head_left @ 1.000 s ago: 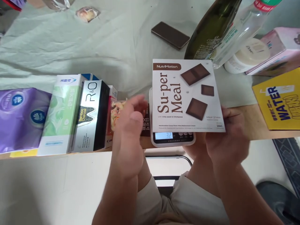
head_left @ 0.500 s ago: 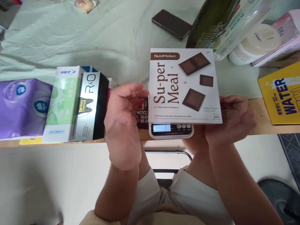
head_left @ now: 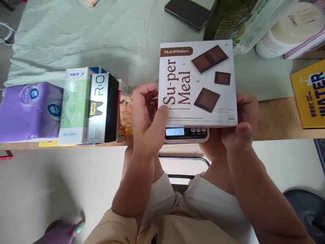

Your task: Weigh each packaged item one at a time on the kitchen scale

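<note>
A white meal shake box [head_left: 200, 84] with chocolate squares printed on it lies flat over a white kitchen scale [head_left: 188, 135]. The scale's lit display shows at the front edge, seeming to read 239; the box hides its platform. My left hand [head_left: 147, 118] grips the box's left side, thumb on the printed face and fingers curled at the edge. At the opposite edge, my right hand [head_left: 242, 118] holds the box with its thumb near the front corner and its fingers partly hidden. Just left of my left hand sits a clear-wrapped snack [head_left: 126, 112].
To the left stand a purple tissue pack [head_left: 30, 112], a green-white carton [head_left: 76, 105] and a black-silver carton [head_left: 100, 108]. Behind are a phone [head_left: 187, 14], a dark bottle [head_left: 225, 20] and a white-lidded jar [head_left: 276, 37]. A yellow box [head_left: 309, 98] stands right, near the table's front edge.
My left hand has closed from beside the box onto its left edge, thumb on top. My right hand has shifted closer around the right edge. The scale's display has changed. The whole view has shifted slightly.
</note>
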`<state>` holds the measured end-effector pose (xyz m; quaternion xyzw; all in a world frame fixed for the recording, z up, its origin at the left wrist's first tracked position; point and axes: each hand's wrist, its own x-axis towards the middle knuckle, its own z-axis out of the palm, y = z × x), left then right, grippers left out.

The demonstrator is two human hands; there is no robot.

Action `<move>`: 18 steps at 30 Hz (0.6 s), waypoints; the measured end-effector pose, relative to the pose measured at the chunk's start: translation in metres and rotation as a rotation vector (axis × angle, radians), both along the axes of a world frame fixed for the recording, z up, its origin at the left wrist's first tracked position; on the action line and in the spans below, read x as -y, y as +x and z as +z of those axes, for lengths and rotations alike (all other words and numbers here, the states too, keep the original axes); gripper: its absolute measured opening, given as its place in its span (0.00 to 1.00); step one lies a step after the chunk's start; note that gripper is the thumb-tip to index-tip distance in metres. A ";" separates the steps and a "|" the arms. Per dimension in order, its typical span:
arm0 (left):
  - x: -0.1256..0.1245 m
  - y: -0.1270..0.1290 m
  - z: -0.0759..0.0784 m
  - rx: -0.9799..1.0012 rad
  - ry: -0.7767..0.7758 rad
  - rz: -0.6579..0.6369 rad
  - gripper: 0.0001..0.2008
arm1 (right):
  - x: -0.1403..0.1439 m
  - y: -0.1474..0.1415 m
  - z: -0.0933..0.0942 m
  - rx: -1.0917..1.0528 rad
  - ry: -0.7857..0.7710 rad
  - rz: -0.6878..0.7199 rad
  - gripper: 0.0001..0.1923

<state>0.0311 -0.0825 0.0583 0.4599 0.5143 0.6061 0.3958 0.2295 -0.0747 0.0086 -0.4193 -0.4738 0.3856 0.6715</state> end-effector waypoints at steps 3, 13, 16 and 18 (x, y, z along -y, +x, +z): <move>-0.001 -0.002 0.005 0.027 0.015 0.064 0.15 | -0.001 0.000 -0.001 -0.024 0.005 -0.029 0.26; 0.000 -0.005 0.009 0.026 -0.013 0.065 0.14 | -0.001 -0.003 0.003 -0.086 -0.060 -0.086 0.30; 0.000 -0.006 0.008 0.016 -0.031 0.066 0.13 | -0.001 -0.006 0.004 -0.106 -0.056 -0.091 0.28; 0.000 -0.009 0.005 -0.001 -0.039 0.032 0.16 | -0.002 -0.007 0.003 -0.108 -0.041 -0.095 0.28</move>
